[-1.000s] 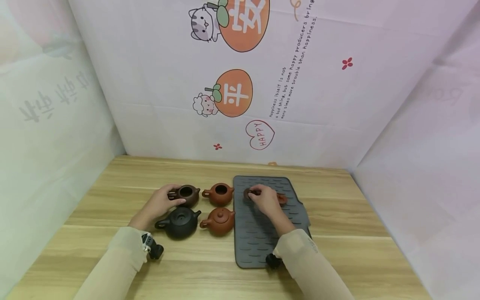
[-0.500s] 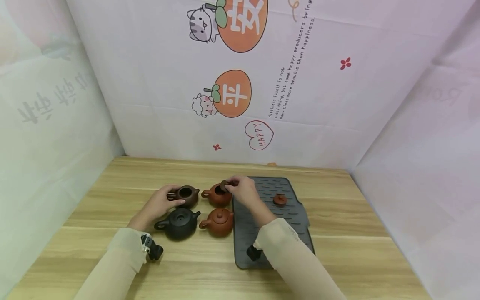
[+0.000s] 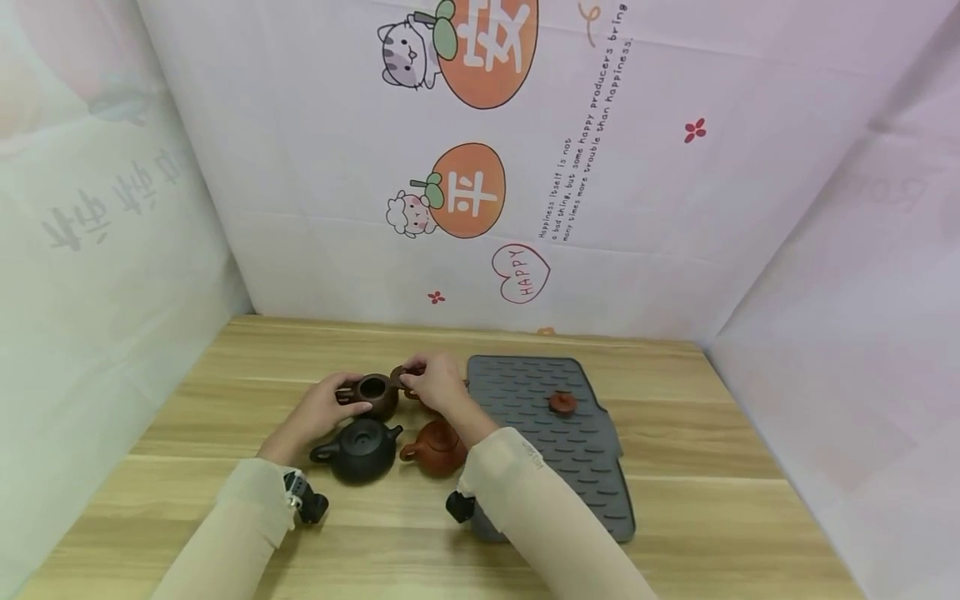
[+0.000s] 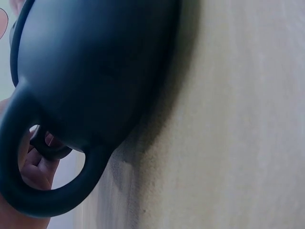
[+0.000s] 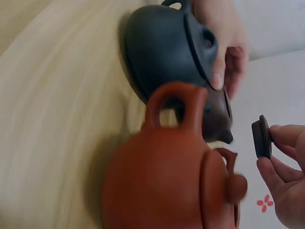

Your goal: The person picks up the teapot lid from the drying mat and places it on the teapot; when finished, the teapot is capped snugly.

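Note:
My left hand (image 3: 322,408) grips the small dark brown teapot (image 3: 382,402) from its handle side, thumb in front and fingers behind. The pot's mouth is uncovered. Between thumb and fingers, my right hand (image 3: 441,385) pinches a dark brown teapot lid (image 5: 261,138), raised just right of that pot's spout. In the right wrist view the lid is tilted on edge. A black teapot (image 3: 363,452) with its lid on stands nearest below the left hand, and its round handle (image 4: 52,200) fills much of the left wrist view. The right hand mostly hides an open reddish-brown teapot.
Beside the black pot stands a reddish-brown lidded teapot (image 3: 433,450), partly covered by the right forearm. A grey ridged mat (image 3: 517,392) lies to the right, bearing a small reddish-brown lid (image 3: 562,403). Printed cloth walls (image 3: 330,250) enclose the wooden table (image 3: 697,433).
My right hand has picked up the dark brown lid from the mat and carried it left, over the open reddish-brown teapot, to beside the brown teapot. The left hand has stayed put.

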The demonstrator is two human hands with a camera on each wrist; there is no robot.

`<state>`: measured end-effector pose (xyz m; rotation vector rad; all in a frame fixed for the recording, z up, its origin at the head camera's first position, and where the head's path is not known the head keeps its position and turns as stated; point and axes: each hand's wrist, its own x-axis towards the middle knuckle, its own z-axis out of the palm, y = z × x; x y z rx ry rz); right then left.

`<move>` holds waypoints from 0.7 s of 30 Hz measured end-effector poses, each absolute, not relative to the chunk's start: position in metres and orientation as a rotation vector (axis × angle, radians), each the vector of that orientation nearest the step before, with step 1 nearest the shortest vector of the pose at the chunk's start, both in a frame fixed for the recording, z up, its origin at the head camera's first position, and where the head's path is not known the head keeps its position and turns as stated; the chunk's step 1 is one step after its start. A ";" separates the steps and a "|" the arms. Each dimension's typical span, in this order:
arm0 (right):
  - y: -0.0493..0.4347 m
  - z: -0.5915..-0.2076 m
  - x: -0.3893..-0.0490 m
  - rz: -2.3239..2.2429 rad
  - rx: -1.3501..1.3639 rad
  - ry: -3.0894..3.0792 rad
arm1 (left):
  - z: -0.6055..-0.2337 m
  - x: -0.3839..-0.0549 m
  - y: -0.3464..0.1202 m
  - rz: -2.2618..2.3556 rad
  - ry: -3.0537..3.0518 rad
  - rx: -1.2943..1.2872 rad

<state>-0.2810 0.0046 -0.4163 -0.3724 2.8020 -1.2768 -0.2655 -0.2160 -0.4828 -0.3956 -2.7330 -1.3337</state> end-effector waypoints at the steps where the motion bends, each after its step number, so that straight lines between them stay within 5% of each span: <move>1: 0.001 -0.417 -0.281 -1.276 -0.372 2.797 | -0.483 -0.266 -0.216 -1.342 -2.726 -0.407; 21: -0.042 -0.443 -0.279 -1.268 -0.407 2.837 | -0.483 -0.265 -0.214 -1.386 -2.721 -0.400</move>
